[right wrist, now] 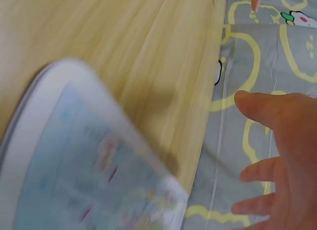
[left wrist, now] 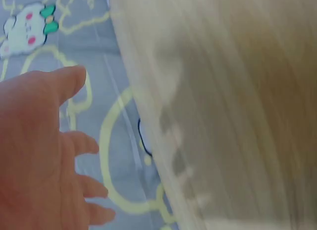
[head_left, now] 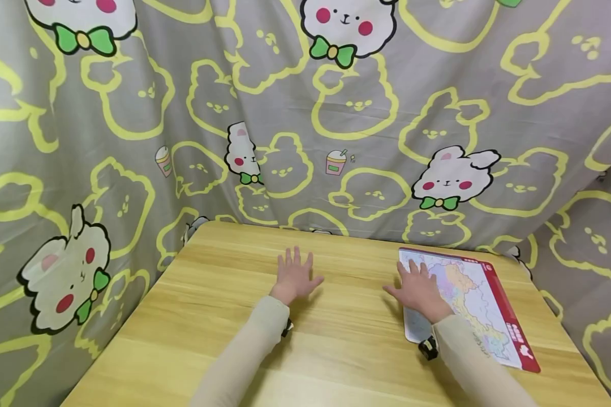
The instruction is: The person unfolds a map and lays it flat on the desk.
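My left hand (head_left: 294,278) is held over the wooden table (head_left: 346,339) with its fingers spread and nothing in them. In the left wrist view the same hand (left wrist: 39,151) casts a shadow on the wood. My right hand (head_left: 416,289), fingers also spread and holding nothing, overlaps the left part of a map board (head_left: 483,299) in the head view. The board is flat, with a coloured map, a white margin and a red strip along its right side. Its rounded corner (right wrist: 69,74) shows in the right wrist view, beside the right hand (right wrist: 282,156).
A grey curtain (head_left: 285,113) with yellow outlines and white rabbit faces hangs behind the table and along both sides. The map board lies near the table's right edge. Each wrist carries a small black device (head_left: 429,347) under the sleeve cuff.
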Demonstrator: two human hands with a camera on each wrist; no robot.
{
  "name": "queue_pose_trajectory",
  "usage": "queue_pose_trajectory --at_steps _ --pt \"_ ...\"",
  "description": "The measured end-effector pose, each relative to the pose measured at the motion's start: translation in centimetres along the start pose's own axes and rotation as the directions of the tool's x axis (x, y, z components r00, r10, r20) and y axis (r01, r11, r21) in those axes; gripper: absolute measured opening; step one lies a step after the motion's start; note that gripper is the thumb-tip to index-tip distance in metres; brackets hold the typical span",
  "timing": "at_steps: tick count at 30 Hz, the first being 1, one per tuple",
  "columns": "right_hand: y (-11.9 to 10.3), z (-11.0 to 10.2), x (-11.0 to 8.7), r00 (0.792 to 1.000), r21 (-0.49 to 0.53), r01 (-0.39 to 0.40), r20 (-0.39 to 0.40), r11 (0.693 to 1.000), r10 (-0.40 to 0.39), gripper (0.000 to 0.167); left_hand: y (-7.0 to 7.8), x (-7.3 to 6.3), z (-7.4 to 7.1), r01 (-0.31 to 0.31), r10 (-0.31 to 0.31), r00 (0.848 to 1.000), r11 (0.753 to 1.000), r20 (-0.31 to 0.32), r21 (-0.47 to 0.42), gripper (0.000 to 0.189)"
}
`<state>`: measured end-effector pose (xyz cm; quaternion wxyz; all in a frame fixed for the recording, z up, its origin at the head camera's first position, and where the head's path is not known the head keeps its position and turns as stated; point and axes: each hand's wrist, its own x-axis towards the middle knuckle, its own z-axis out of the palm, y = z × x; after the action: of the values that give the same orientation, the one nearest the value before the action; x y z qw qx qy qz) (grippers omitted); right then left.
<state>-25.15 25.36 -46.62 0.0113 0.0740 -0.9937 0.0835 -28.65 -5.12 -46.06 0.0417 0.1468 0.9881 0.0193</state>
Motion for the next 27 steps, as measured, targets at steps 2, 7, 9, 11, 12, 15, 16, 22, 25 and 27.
queue_pose_trajectory --at_steps 2,7,9,11,12,15,16,22,25,27 --pt "0.8 -0.1 -0.5 0.999 0.031 0.034 -0.012 0.999 -0.033 0.075 0.8 0.0 0.2 -0.058 0.059 0.998 0.998 0.003 -0.012 0.074" --pt "3.1 -0.5 -1.8 0.996 0.078 0.087 -0.034 0.993 -0.084 0.067 3.5 0.0 0.9 -0.194 0.194 0.981 0.981 0.029 -0.016 0.075" --pt "4.0 -0.6 -2.4 0.995 0.081 0.093 -0.038 0.992 -0.090 0.067 4.7 0.0 1.0 -0.234 0.235 0.971 0.972 0.046 -0.012 0.074" --pt "4.8 -0.7 -3.0 0.994 0.092 0.107 -0.042 0.990 -0.104 0.067 5.9 -0.1 1.0 -0.266 0.266 0.962 0.964 0.062 -0.008 0.074" --pt "5.2 -0.7 -3.3 0.993 0.095 0.114 -0.043 0.989 -0.110 0.067 6.5 -0.1 0.9 -0.278 0.278 0.958 0.960 0.069 -0.003 0.073" --pt "6.4 -0.7 -4.0 0.993 0.102 0.117 -0.031 0.988 -0.114 0.069 8.1 -0.1 0.9 -0.312 0.309 0.948 0.950 0.079 0.026 0.074" --pt "6.9 -0.7 -4.3 0.994 0.103 0.112 -0.026 0.988 -0.110 0.069 8.6 -0.1 1.0 -0.324 0.321 0.944 0.945 0.079 0.034 0.075" --pt "9.4 -0.7 -6.2 0.993 0.086 0.120 -0.014 0.989 -0.119 0.070 11.9 -0.1 1.2 -0.380 0.374 0.924 0.921 0.077 0.083 0.080" --pt "10.6 -0.6 -7.1 0.993 0.081 0.121 -0.003 0.989 -0.121 0.072 13.2 0.0 1.4 -0.394 0.386 0.918 0.912 0.088 0.112 0.080" --pt "11.4 -0.5 -7.6 0.993 0.072 0.120 0.001 0.990 -0.120 0.073 14.0 0.1 1.8 -0.410 0.400 0.911 0.901 0.095 0.143 0.080"
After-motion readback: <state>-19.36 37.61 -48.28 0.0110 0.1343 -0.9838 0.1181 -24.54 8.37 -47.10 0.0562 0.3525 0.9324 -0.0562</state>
